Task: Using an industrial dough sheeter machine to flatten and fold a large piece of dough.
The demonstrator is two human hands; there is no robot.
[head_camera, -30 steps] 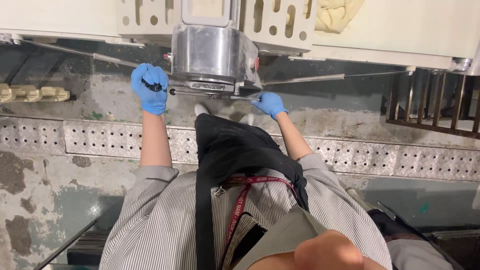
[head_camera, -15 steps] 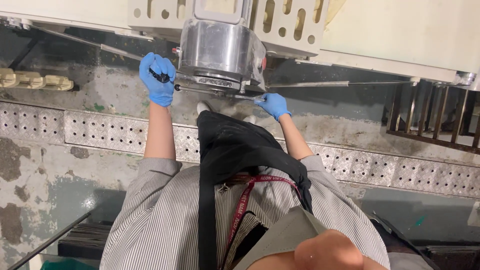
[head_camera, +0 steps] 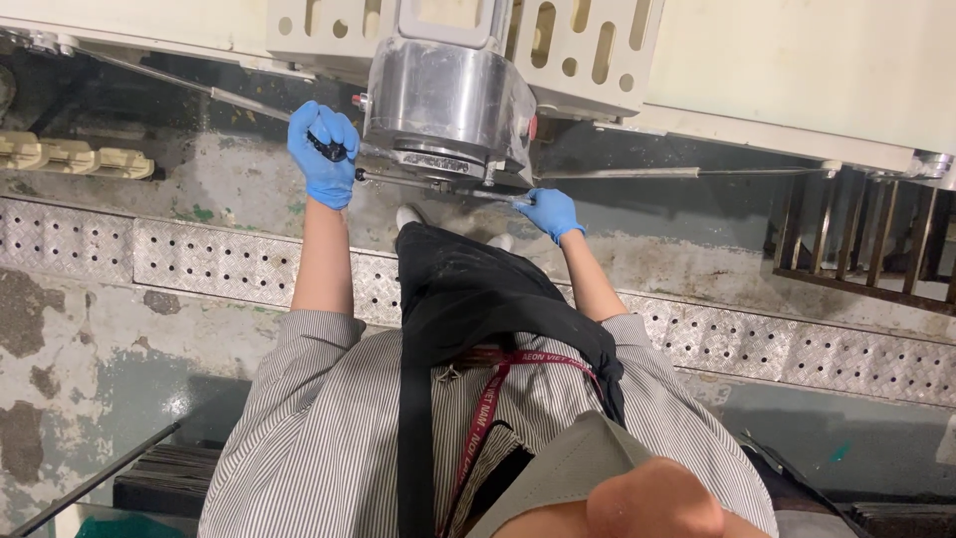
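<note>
Two blue-gloved hands at a steel machine drum: left hand, grip closed round a black knob on a thin rod under the drum; right hand pinching the rod's far end. Perforated floor plates lie below.

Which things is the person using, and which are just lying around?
In use:
left hand, gripping a black knob
right hand, on a metal rod
shiny metal machine

Just lying about:
pale lumps on the left
metal rack on the right
ridged floor plates
</note>
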